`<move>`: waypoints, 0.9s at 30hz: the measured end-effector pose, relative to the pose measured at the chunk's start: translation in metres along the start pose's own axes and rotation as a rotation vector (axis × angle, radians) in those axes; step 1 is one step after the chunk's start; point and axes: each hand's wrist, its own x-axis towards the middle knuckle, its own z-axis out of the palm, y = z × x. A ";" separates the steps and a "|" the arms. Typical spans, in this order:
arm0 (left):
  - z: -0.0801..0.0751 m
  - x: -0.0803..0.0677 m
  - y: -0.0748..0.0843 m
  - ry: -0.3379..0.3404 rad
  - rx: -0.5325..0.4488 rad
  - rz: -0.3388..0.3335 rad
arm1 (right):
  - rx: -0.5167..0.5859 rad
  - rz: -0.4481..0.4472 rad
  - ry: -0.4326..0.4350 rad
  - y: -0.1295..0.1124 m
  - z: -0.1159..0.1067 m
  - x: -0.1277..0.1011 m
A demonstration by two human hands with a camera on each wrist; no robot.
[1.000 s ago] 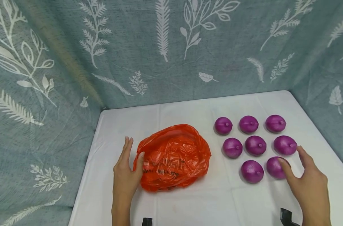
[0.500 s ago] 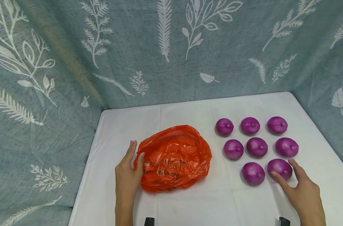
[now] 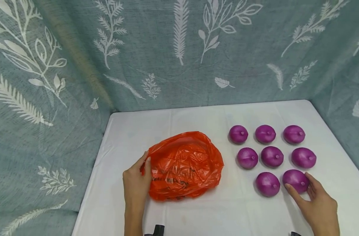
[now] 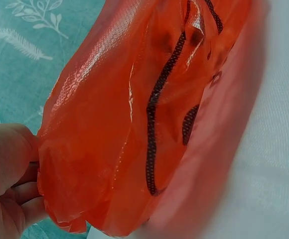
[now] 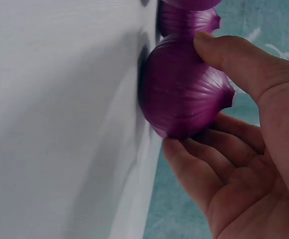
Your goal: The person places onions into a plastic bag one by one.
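A crinkled orange-red plastic bag [image 3: 185, 167] with dark printing lies on the white cloth, its mouth spread wide. At its left rim, my left hand [image 3: 136, 183] pinches the film between thumb and fingers. The left wrist view shows the thin bag [image 4: 104, 124] stretching away from that hand [image 4: 7, 164]. On the right, my right hand [image 3: 321, 208] holds the nearest right-hand purple onion [image 3: 295, 180]. In the right wrist view the thumb lies on one side of this onion [image 5: 184, 94] and the fingers on the other. The onion is still at the cloth.
Several more purple onions stand in rows on the right, one [image 3: 267, 184] just left of the held one and another [image 3: 304, 157] behind it. The white-covered table [image 3: 197, 219] ends at a teal leaf-patterned curtain [image 3: 167, 82] at the back and both sides.
My right hand has come down and left from beside the onions and its thumb and fingers have closed around the nearest one. My left fingers have closed onto the bag's rim.
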 end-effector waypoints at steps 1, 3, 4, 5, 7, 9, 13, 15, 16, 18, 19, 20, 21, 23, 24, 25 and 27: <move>0.001 0.000 0.001 -0.004 -0.001 0.000 | 0.006 0.005 0.009 0.000 -0.001 -0.001; 0.002 0.000 0.003 -0.012 0.001 0.003 | 0.009 0.010 0.029 0.000 -0.005 -0.002; 0.003 0.000 0.004 -0.014 0.003 0.004 | 0.005 0.015 0.041 -0.002 -0.008 -0.003; 0.004 0.000 0.005 -0.016 0.006 0.005 | 0.006 0.024 0.051 -0.004 -0.011 -0.003; 0.005 0.000 0.006 -0.020 0.009 0.005 | 0.021 0.035 0.081 -0.011 -0.018 -0.004; 0.006 0.000 0.007 -0.022 0.010 0.006 | 0.034 0.042 0.110 -0.021 -0.025 -0.004; 0.006 0.000 0.008 -0.015 0.007 -0.004 | 0.104 0.021 0.152 -0.046 -0.036 -0.003; 0.006 0.000 0.007 -0.007 0.007 -0.010 | 0.131 -0.019 0.150 -0.059 -0.040 -0.002; 0.006 -0.001 0.006 -0.003 0.007 -0.015 | 0.146 -0.046 0.146 -0.066 -0.041 -0.001; 0.005 -0.002 0.006 0.003 0.010 -0.017 | 0.169 -0.128 0.141 -0.079 -0.044 0.001; 0.005 -0.002 0.005 0.004 0.010 -0.017 | 0.172 -0.175 0.137 -0.086 -0.045 0.001; 0.005 -0.002 0.005 0.006 0.007 -0.017 | 0.189 -0.223 0.131 -0.092 -0.046 0.002; 0.006 -0.002 0.005 0.006 0.005 -0.016 | 0.207 -0.273 0.129 -0.099 -0.046 0.002; 0.006 -0.002 0.005 0.007 0.004 -0.011 | 0.239 -0.368 0.121 -0.112 -0.046 0.003; 0.007 -0.002 0.006 0.007 0.004 -0.010 | 0.254 -0.412 0.118 -0.118 -0.046 0.003; 0.007 -0.002 0.006 0.006 -0.002 -0.007 | 0.266 -0.450 0.111 -0.125 -0.045 0.003; 0.008 -0.002 0.007 0.001 -0.005 -0.004 | 0.285 -0.511 0.087 -0.138 -0.044 0.004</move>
